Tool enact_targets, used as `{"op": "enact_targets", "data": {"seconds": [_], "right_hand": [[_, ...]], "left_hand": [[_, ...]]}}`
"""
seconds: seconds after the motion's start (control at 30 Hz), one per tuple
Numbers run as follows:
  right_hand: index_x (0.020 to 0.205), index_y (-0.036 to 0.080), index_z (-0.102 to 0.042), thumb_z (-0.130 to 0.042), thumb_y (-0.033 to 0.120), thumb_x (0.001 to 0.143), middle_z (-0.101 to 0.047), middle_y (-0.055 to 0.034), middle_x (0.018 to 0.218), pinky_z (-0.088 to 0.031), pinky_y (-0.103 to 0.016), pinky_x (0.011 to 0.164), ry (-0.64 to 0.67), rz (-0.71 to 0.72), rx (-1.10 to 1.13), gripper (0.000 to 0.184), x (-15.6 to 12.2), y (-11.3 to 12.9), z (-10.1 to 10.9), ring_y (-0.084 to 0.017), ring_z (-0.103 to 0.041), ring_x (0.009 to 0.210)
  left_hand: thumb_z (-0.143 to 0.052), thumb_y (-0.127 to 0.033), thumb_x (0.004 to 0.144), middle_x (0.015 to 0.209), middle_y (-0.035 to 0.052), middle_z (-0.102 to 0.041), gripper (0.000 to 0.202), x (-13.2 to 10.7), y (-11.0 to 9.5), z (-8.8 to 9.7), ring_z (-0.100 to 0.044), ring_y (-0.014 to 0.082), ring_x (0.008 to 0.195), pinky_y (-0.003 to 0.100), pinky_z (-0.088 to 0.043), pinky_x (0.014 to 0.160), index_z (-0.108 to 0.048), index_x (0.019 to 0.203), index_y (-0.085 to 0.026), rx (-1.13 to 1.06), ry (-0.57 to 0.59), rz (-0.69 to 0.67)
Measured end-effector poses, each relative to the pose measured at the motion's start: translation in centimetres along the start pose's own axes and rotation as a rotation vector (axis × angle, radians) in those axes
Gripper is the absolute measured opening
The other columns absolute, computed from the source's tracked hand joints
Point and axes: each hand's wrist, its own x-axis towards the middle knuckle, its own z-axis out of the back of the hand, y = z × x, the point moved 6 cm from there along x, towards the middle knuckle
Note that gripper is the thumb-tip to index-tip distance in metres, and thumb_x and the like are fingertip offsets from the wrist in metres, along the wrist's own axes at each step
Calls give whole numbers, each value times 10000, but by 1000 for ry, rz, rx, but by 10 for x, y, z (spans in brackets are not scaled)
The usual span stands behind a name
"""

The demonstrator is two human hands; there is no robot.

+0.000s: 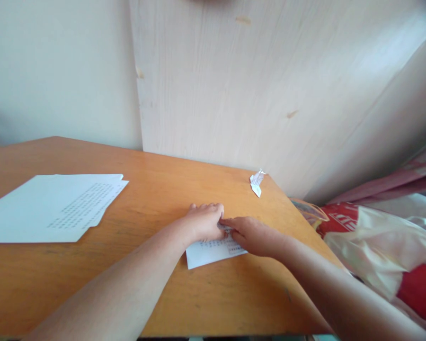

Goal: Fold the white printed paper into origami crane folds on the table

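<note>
A printed sheet of white paper (206, 256) lies on the wooden table in front of me, its near edge showing below my hands. My left hand (206, 221) bears down on the far part of the sheet with its fingers curled and closed on it. From the right, my right hand (251, 234) meets it, index finger stretched toward the left thumb and the other fingers bent in against the paper. The fingertips of both hands touch or nearly touch. Beneath them the sheet's far side is hidden, so any fold there cannot be made out.
A stack of white printed sheets (31, 208) rests at the left of the table (156, 189). Near the far right corner stands a small folded paper figure (257, 183). Beyond the right edge are plastic bags (372, 246) and red packaging. A pale board (213, 94) rises behind.
</note>
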Motion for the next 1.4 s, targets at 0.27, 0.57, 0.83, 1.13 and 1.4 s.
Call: {"op": "enact_targets", "data": {"seconds": [0.27, 0.57, 0.83, 1.13, 1.4], "right_hand": [[1223, 246, -705, -405, 133, 916, -759, -4, 1134, -524, -284, 836, 56, 57, 153, 444, 4, -9, 5, -184, -710, 925], [1386, 316, -587, -445, 194, 951, -758, -50, 1131, -490, -309, 829, 54, -49, -154, 474, -10, 0, 8, -223, -710, 957], [1378, 295, -600, -468, 184, 927, -758, -64, 1115, -479, -306, 819, 65, -52, -174, 483, -28, -6, 9, -228, -698, 961], [1326, 286, -647, -450, 180, 927, -759, -62, 1095, -492, -329, 825, 14, -91, -142, 458, -64, -21, 9, -236, -693, 953], [1312, 292, -657, -441, 210, 955, -759, -61, 1084, -501, -342, 838, -51, -126, -121, 426, -82, -29, 2, -241, -693, 949]], "left_hand": [[-636, -554, 731, 1172, 67, -650, 415, 0, 0, 0, -586, 331, 1116, 529, -416, 928, -593, 1051, -292, 0, 26, -19], [-602, -565, 760, 1150, 73, -641, 383, -1, -2, 2, -590, 324, 1090, 529, -418, 924, -599, 1022, -286, 27, 50, -32], [-603, -580, 760, 1129, 67, -658, 390, 0, -2, 3, -598, 299, 1071, 474, -422, 900, -581, 1001, -274, 43, 52, -48], [-616, -535, 754, 1128, 54, -664, 360, 0, -1, 4, -609, 287, 1047, 473, -414, 899, -577, 1000, -275, 30, 59, -22], [-620, -563, 749, 1147, 51, -666, 378, 1, 0, 2, -605, 285, 1069, 467, -406, 909, -581, 995, -278, 21, 63, -11]]}}
